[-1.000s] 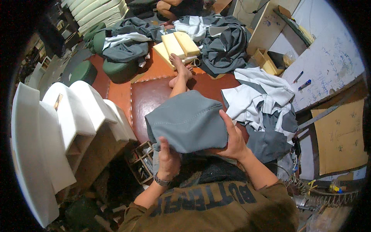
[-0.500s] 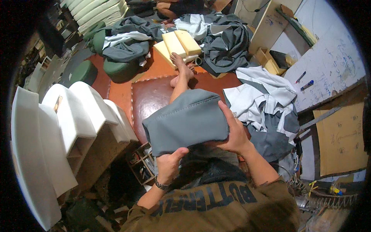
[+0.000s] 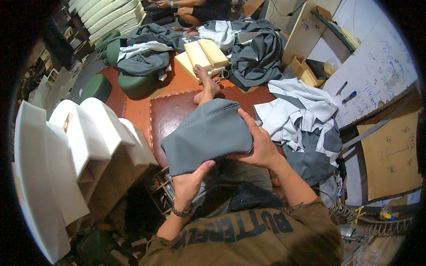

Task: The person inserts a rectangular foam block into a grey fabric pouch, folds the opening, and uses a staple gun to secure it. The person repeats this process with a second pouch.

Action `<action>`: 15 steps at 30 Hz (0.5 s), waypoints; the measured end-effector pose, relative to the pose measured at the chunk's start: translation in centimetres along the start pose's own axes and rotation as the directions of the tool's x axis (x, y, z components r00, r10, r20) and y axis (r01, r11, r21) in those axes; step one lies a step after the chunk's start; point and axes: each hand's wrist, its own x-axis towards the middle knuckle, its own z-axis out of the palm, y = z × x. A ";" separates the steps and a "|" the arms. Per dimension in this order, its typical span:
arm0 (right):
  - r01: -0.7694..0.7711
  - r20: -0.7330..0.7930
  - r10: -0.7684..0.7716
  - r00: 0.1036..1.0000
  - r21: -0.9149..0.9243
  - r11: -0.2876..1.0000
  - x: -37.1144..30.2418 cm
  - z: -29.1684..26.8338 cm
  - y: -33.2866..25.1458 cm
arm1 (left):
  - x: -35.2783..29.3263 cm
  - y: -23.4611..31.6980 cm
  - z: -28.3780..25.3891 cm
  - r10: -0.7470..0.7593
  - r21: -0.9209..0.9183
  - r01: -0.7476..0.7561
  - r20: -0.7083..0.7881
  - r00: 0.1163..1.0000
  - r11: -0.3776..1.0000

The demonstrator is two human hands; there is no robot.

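A grey, padded upholstery piece (image 3: 207,141), covered in smooth leather-like material with a stitched seam along its upper part, is held above my lap. My left hand (image 3: 189,185) grips its lower left edge, thumb pressed along the near side and fingers hidden beneath. At the right end my right hand (image 3: 262,146) wraps round the corner, thumb up along the side; a ring shows on one finger. My bare feet (image 3: 207,84) lie beyond the piece on a brown leather-like panel (image 3: 171,113).
White foam shapes (image 3: 84,142) stand at left, beside a divided tool box (image 3: 163,188). Grey and white covers (image 3: 301,115) lie at right, with more grey fabric (image 3: 257,60) behind. Yellow foam blocks (image 3: 199,55) and green round cushions (image 3: 137,84) are ahead. Another person (image 3: 195,13) sits farther back.
The grey piece has shifted slightly left and tilted, both hands moving with it and keeping their grip. More of the other person shows at the top.
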 end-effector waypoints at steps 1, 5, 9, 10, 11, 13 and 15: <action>-0.005 0.004 0.005 1.000 0.008 1.000 -0.1 -0.1 -0.1 | -0.1 -0.1 -0.1 -0.010 0.010 0.010 0.002 1.000 1.000; -0.014 0.028 0.012 1.000 0.057 0.998 -0.3 -0.3 -0.4 | -0.2 -0.6 -0.4 0.060 -0.022 -0.060 0.004 0.998 0.998; -0.043 0.036 0.041 0.999 0.057 0.997 -0.4 -0.2 -0.6 | -0.3 -1.1 -0.6 0.067 -0.062 -0.066 0.014 0.998 0.996; -0.060 0.035 0.057 0.998 0.073 0.996 -0.4 -0.1 -0.6 | -0.3 -1.2 -0.7 0.057 -0.080 -0.056 0.019 0.998 0.995; -0.073 0.035 0.070 0.997 0.088 0.994 -0.4 0.0 -0.6 | -0.3 -1.3 -0.8 0.062 -0.074 -0.060 0.026 0.998 0.995; -0.060 0.039 0.057 0.998 0.085 0.995 -0.4 0.0 -0.6 | -0.3 -1.3 -0.8 0.068 -0.061 -0.066 0.040 0.997 0.996; -0.071 0.054 0.066 0.996 0.092 0.993 -0.3 -0.1 -0.7 | -0.3 -1.3 -0.9 0.051 -0.071 -0.047 0.056 0.997 0.996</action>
